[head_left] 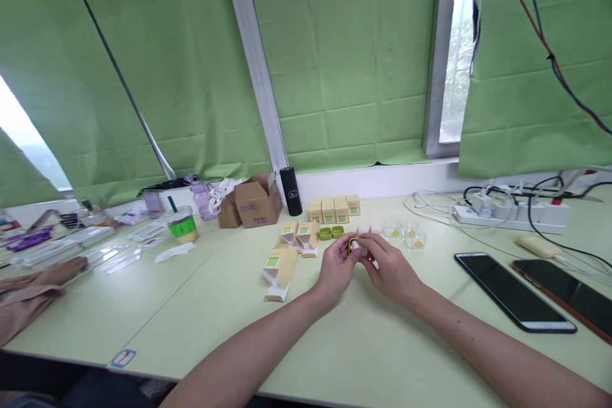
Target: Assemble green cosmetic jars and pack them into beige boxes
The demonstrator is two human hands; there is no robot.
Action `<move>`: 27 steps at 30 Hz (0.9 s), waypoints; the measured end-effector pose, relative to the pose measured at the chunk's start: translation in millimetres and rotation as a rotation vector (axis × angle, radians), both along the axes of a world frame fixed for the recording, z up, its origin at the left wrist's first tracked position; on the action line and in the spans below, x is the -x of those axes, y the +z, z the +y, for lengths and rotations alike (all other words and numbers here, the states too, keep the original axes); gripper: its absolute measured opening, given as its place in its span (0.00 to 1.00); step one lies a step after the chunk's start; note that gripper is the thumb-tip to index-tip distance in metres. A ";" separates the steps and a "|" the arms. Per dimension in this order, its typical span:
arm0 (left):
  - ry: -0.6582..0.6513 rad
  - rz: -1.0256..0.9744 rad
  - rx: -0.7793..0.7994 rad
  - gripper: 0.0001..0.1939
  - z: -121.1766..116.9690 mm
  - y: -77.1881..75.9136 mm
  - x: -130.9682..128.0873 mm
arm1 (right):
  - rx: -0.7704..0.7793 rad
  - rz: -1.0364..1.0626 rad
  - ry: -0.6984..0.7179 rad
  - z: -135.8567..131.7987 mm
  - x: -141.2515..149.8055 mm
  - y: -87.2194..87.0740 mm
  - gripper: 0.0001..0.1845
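Note:
My left hand (337,266) and my right hand (388,266) meet over the pale green table (201,306), fingers pinched together on one small round item (354,245) with a green rim and a white part. Just behind them lie two green lids (331,232), small white pieces (369,229) and clear round cups with yellow centres (405,233). Opened small cartons (287,248) lie to the left of my hands. A row of upright small cartons (333,209) stands farther back.
Two dark phones (514,291) lie at the right. A white power strip (511,213) with cables sits behind them. A brown cardboard box (255,204), a black bottle (291,191) and a green-banded cup (182,224) stand at the back. Another person's hand (62,269) rests at left.

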State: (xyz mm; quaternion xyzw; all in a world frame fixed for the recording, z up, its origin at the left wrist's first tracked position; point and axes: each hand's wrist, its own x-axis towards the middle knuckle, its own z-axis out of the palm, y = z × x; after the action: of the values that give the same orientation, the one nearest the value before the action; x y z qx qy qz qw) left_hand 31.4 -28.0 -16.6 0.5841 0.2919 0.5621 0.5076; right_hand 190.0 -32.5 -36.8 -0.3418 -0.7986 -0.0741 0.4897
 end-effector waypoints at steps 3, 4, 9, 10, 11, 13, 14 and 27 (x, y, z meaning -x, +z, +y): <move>0.001 -0.002 0.004 0.25 0.1 -0.1 -0.2 | -0.010 -0.007 -0.005 -0.1 -0.1 0.2 0.18; 0.001 -0.002 0.004 0.25 0.0 0.0 -0.1 | -0.011 -0.010 -0.007 -0.1 -0.2 0.3 0.18; 0.004 0.006 0.013 0.26 -0.8 0.9 0.5 | -0.021 -0.016 -0.003 0.6 -0.5 0.7 0.18; 0.004 0.005 0.016 0.26 -0.9 1.2 0.6 | -0.026 -0.017 -0.006 0.9 -0.5 0.6 0.18; 0.002 0.003 0.018 0.26 -1.0 1.4 0.6 | -0.030 -0.019 -0.009 1.2 -0.5 0.5 0.18; -0.001 -0.001 0.017 0.26 -1.0 1.8 0.5 | -0.032 -0.022 -0.010 1.8 -0.6 0.1 0.18; -0.003 -0.003 0.016 0.26 -0.8 1.9 0.5 | -0.029 -0.022 -0.008 2.0 -0.6 -0.1 0.18; 0.003 0.010 0.024 0.26 -1.3 1.7 0.0 | -0.023 -0.025 -0.004 2.2 -0.3 0.7 0.17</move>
State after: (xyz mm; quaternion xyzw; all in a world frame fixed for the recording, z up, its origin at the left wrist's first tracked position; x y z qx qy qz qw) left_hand 31.4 -29.3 -14.9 0.5803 0.3022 0.5562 0.5123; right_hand 190.3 -30.4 -36.1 -0.3369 -0.8030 -0.0888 0.4835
